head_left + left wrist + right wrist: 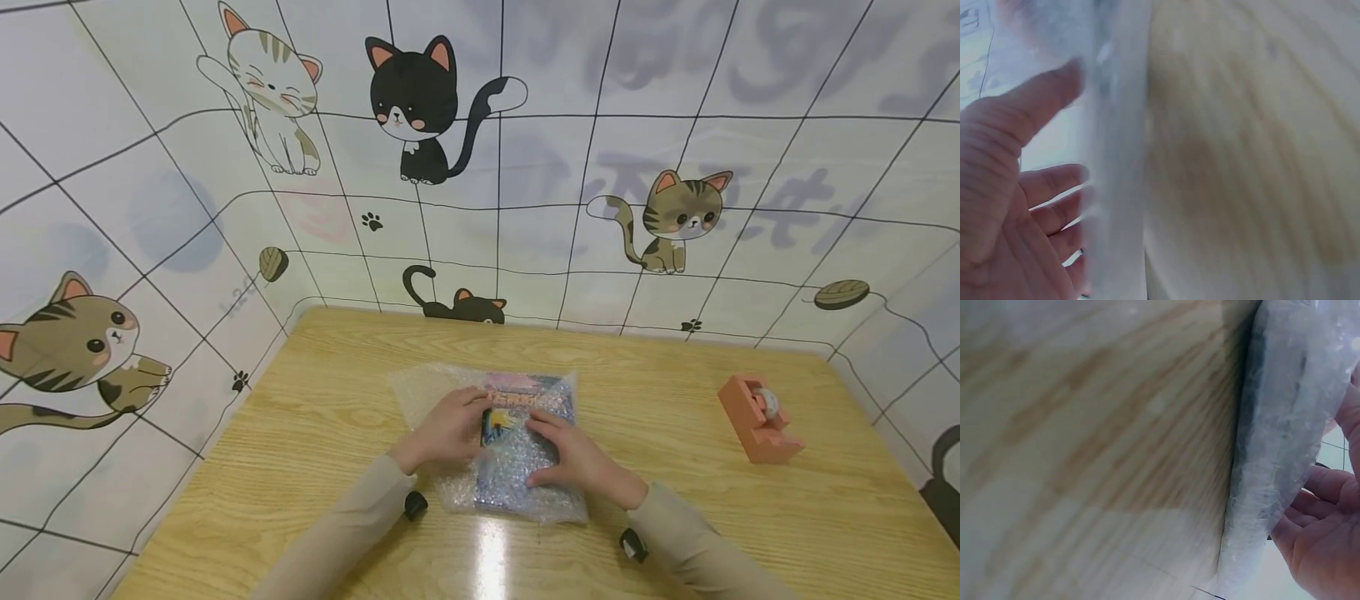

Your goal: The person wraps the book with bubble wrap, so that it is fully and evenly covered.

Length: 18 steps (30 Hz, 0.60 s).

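Note:
A flat, book-like item with a colourful cover [497, 425] lies on the table under bubble wrap [525, 492]. My left hand [448, 425] rests at its left side, its fingertips on the wrap. In the left wrist view, that hand's thumb and fingers reach fairly straight to the edge of the plastic. Spread over the right half of the package is my right hand [573, 457], its fingers touching the wrap. The right wrist view shows the wrapped edge [1272, 444] lying on the wood beside the palm. The fingertips of the right hand are partly hidden there.
An orange tape dispenser [761, 421] with a roll of clear tape stands on the wooden table [652, 392] at the right. A loose flap of bubble wrap [416, 387] extends left of the package. A cat-patterned cloth [540, 250] encloses the back and sides.

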Motion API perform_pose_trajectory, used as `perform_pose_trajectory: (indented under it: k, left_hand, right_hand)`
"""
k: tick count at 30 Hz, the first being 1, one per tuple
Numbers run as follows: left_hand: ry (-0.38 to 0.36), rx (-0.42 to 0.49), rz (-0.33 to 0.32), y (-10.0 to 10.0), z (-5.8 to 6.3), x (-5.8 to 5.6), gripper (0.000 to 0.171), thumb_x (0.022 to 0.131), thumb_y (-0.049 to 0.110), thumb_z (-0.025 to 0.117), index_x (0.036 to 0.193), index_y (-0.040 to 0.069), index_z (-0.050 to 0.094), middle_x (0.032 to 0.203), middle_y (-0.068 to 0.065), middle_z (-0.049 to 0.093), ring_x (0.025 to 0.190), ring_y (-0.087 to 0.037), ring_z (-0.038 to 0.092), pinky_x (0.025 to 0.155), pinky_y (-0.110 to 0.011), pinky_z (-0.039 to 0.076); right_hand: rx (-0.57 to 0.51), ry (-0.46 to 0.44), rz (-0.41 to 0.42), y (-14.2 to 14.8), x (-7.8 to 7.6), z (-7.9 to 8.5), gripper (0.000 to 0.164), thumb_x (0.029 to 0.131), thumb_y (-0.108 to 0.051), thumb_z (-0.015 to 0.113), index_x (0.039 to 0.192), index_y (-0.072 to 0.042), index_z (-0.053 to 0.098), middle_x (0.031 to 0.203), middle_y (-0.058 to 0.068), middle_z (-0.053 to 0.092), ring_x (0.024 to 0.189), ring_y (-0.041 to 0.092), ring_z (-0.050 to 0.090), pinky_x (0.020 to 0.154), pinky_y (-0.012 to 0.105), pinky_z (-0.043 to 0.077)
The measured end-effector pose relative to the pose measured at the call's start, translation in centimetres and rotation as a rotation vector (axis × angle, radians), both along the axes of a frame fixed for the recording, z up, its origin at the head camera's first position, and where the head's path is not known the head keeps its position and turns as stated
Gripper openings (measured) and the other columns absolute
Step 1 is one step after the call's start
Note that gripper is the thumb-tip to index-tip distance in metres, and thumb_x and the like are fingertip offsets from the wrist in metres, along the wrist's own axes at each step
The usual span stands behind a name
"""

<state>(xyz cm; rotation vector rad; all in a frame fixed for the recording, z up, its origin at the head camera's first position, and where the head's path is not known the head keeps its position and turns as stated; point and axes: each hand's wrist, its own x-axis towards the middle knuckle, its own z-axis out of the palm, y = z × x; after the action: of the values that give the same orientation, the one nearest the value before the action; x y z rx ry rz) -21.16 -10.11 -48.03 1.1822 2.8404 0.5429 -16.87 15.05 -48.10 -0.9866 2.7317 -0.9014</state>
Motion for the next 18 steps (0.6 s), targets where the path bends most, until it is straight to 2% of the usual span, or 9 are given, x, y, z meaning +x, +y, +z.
perform_pose_trajectory:
  k: [5, 9, 12, 15, 18]
  left_hand:
    - [0.053, 0.098, 0.102, -2.5, 0.5, 0.3, 0.064, 0.076, 0.028, 0.076, 0.123, -0.009, 0.054, 0.127, -0.022, 0.053, 0.120, -0.037, 0.046, 0.104, -0.046, 0.035]
    - [0.112, 0.190, 0.227, -4.3, 0.4, 0.4, 0.055, 0.075, 0.020, 0.077, 0.117, -0.010, 0.057, 0.119, -0.022, 0.056, 0.112, -0.037, 0.051, 0.097, -0.046, 0.041]
    - [0.156, 0.267, 0.345, -5.2, 0.2, 0.3, 0.047, 0.076, 0.015, 0.076, 0.112, -0.010, 0.059, 0.113, -0.021, 0.057, 0.108, -0.037, 0.051, 0.091, -0.046, 0.045]
    - [0.202, 0.346, 0.487, -5.8, 0.1, 0.4, 0.037, 0.078, 0.011, 0.073, 0.106, -0.009, 0.060, 0.105, -0.020, 0.056, 0.100, -0.037, 0.052, 0.074, -0.046, 0.051]
    - [0.203, 0.407, 0.626, -6.5, 0.2, 0.4, 0.034, 0.080, 0.009, 0.070, 0.105, -0.010, 0.057, 0.101, -0.022, 0.051, 0.093, -0.036, 0.050, 0.058, -0.042, 0.050]
  right_hand:
    - [-0.017, -0.001, 0.005, 0.0, 0.0, 0.1, 0.084, 0.069, -0.031, 0.082, 0.132, 0.010, 0.045, 0.142, 0.027, 0.036, 0.127, 0.043, 0.037, 0.102, 0.053, 0.034]
    - [-0.030, -0.004, 0.009, 0.1, 0.1, 0.1, 0.082, 0.071, -0.031, 0.081, 0.132, 0.011, 0.045, 0.141, 0.027, 0.037, 0.128, 0.043, 0.037, 0.102, 0.053, 0.035]
    - [-0.039, -0.008, 0.009, 0.1, 0.1, 0.1, 0.082, 0.071, -0.031, 0.080, 0.132, 0.011, 0.045, 0.141, 0.027, 0.037, 0.128, 0.043, 0.036, 0.102, 0.053, 0.034]
    - [-0.048, -0.014, 0.009, 0.2, 0.1, 0.0, 0.082, 0.071, -0.032, 0.080, 0.132, 0.011, 0.044, 0.142, 0.027, 0.036, 0.128, 0.043, 0.036, 0.102, 0.053, 0.034]
    - [-0.053, -0.008, 0.009, 0.2, 0.2, 0.0, 0.083, 0.071, -0.033, 0.080, 0.132, 0.011, 0.044, 0.142, 0.027, 0.036, 0.128, 0.043, 0.036, 0.102, 0.053, 0.033]
